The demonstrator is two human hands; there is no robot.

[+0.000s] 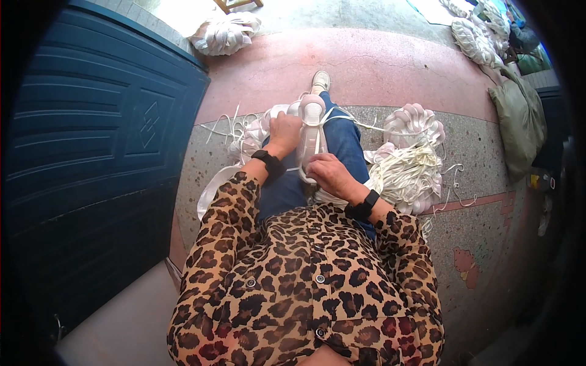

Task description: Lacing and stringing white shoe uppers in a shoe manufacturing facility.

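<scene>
Person seated, white shoe (311, 137) lying lengthwise on the lap over blue jeans (342, 143). Left hand (285, 129) closed around the shoe's side near its toe end, fingers curled over it. Right hand (328, 172) rests on the heel end, fingers bent and pinching at the shoe's edge; exact hold on lace unclear. White lace (351, 119) runs out from the shoe just beyond the left hand, off toward the right. Pile of white laces (406, 174) on the floor just right of the right hand; more white shoes (414, 122) beyond it. Black wristbands on both wrists. Blue door (104, 140) well left of the left hand
</scene>
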